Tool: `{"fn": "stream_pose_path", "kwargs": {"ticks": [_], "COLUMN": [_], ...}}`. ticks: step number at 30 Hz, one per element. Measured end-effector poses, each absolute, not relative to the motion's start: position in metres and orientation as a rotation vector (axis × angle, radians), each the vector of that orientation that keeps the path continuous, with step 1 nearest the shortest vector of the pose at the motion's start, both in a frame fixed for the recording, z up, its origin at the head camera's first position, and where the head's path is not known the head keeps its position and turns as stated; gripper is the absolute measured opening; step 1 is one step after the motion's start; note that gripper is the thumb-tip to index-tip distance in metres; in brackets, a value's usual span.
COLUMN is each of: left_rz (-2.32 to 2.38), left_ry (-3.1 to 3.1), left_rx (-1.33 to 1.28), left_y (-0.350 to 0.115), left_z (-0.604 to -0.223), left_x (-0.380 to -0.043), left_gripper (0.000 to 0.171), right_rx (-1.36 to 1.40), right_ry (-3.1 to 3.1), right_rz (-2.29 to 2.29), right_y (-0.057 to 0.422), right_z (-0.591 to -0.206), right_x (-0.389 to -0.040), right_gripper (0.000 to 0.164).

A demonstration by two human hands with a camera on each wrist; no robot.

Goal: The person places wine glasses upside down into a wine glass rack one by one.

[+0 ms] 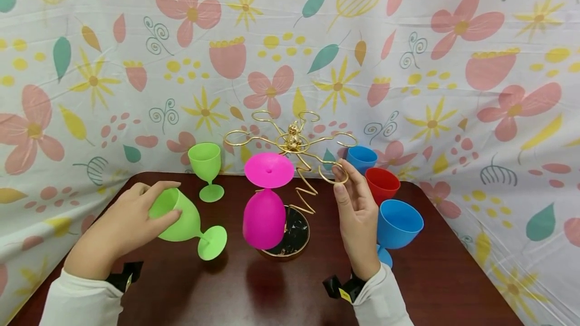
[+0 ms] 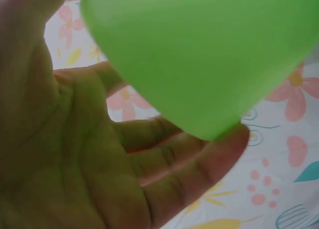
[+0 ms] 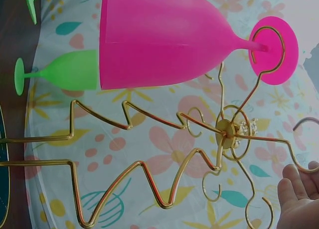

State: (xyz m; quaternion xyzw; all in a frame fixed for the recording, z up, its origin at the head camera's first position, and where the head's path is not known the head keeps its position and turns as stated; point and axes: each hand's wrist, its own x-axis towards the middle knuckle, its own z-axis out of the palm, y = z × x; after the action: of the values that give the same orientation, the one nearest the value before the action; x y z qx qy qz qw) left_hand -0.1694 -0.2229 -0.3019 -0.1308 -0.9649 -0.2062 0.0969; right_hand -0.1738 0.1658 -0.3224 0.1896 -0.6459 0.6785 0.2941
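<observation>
One tilted green goblet (image 1: 187, 223) | gripped in left hand (image 1: 129, 218) | foot (image 1: 213, 243) rightward

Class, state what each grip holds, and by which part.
The left grip holds the tilted green goblet by its bowl; the right grip pinches the gold wire rack by the looped end of one arm.

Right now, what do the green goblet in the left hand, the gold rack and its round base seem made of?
Green goblet: probably plastic, satin finish; even colour, smooth walls, only soft sheen.
Gold rack: likely metal wire, polished; bright highlights run along its thin, bent rods.
Round base: apparently glossy black top with pale marbling inside a gold-coloured rim; perhaps stone or an imitation.
</observation>
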Motion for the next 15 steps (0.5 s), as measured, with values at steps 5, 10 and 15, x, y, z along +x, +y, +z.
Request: {"fn": "stream_pose_path", "kwargs": {"ticks": [5, 10, 15], "left_rz": [-0.652, -0.747, -0.991], "left_ry": [-2.856, -2.863, -2.885], "left_rx": [-0.421, -0.517, -0.673], "left_y": [-0.226, -0.229, -0.233], "left_z": [-0.309, -0.316, -0.329], "left_x": [-0.167, -0.169, -0.169], "left_gripper": [0.047, 0.044, 0.039], "right_rx": [0.504, 0.505, 0.521], "right_ry": [-1.738, -1.742, -1.743], "right_rz": [1.798, 1.786, 1.788], "right_y": [0.167, 0.168, 0.167], "right_z": [-0.322, -0.322, -0.323], "right_x": [-0.173, -0.173, -0.173], "right_gripper": [0.046, 0.046, 0.047]}}
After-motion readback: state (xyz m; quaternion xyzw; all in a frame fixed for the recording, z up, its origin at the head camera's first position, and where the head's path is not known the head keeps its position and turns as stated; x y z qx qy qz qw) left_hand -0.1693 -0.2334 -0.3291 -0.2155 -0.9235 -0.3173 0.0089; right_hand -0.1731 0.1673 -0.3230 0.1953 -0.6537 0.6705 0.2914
